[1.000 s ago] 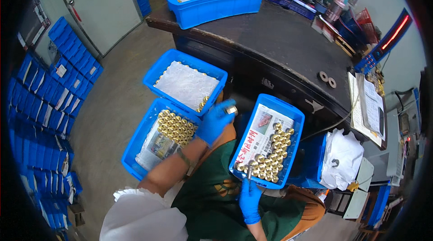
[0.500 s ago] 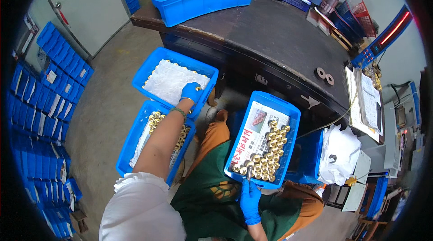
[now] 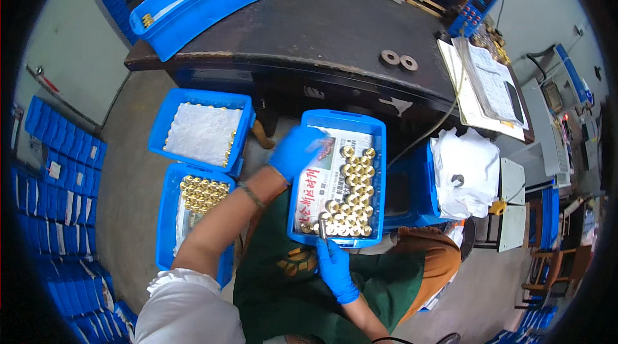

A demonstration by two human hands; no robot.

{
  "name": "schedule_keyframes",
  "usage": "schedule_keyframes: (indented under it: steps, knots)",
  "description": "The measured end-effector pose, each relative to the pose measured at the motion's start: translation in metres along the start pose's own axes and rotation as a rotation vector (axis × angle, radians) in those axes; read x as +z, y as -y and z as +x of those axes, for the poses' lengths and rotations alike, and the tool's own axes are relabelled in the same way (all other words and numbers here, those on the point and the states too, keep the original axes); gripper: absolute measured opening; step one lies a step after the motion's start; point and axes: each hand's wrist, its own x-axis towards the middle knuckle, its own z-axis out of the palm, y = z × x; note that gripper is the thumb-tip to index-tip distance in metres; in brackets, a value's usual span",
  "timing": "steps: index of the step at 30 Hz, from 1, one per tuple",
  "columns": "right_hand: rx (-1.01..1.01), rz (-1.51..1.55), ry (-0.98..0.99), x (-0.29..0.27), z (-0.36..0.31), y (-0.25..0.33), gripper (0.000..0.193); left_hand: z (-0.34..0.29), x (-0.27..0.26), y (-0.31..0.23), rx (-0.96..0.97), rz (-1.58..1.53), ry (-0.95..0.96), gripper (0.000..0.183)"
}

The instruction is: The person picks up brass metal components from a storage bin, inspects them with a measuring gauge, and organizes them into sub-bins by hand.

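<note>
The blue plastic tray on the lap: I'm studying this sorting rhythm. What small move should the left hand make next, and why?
Probably close on one brass ring. The blue-gloved left hand hovers over the blue plastic tray at the round brass rings, while the right hand holds a small metal tool.

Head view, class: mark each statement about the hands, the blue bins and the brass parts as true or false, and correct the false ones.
1. The left hand wears a blue glove and reaches over the lap bin. True.
2. The lap bin is lined with plain white foam. False: it is lined with newspaper.
3. The right hand holds a small metal tool at the lap bin's near edge. True.
4. The brass parts fill the whole lap bin. False: they cover only its right side and near end.
5. Two grey rings lie on the dark desk. True.
</note>
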Motion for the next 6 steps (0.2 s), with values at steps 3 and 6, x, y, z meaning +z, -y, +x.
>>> schedule_keyframes:
  steps: [3, 6]
  knots:
    - [-0.044, -0.076, 0.004, -0.007, 0.000, -0.005, 0.020, 0.013, 0.074, -0.008, 0.262, 0.425, 0.258, 0.028]
    - [-0.020, -0.007, -0.009, -0.018, -0.004, -0.004, 0.021, 0.026, 0.115, 0.000, 0.013, 0.673, 0.520, 0.031]
